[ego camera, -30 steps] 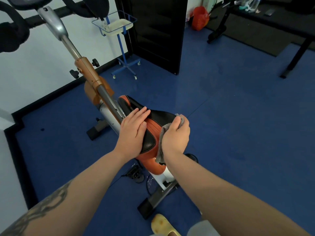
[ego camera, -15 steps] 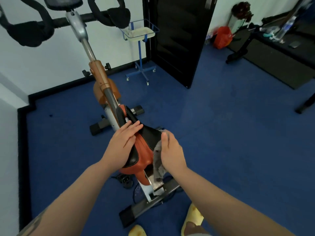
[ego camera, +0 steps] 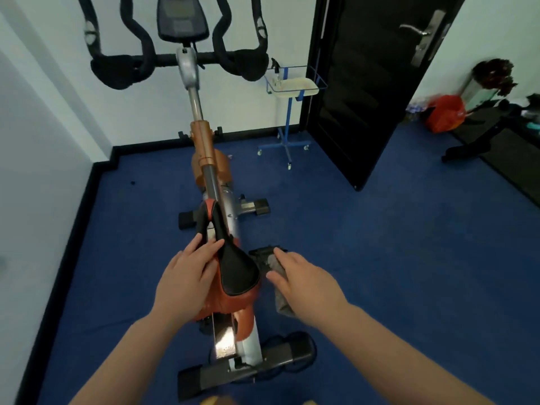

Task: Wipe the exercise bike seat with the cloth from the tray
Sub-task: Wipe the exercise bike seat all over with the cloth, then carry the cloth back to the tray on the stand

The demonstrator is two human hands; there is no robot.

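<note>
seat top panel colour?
Black top panel on an orange seat, clearest in the head view.

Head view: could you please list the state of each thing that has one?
Left hand: flat on the seat's left side.
Right hand: holding the cloth beside the seat.
Cloth: crumpled, hanging down.
Seat: steadied.
Door: open.

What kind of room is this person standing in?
Most likely a small home gym or workout room. An orange and silver exercise bike with black padded handlebars stands on blue carpeted floor, and black exercise equipment on a dark mat sits at the far right beside a black door.
</note>
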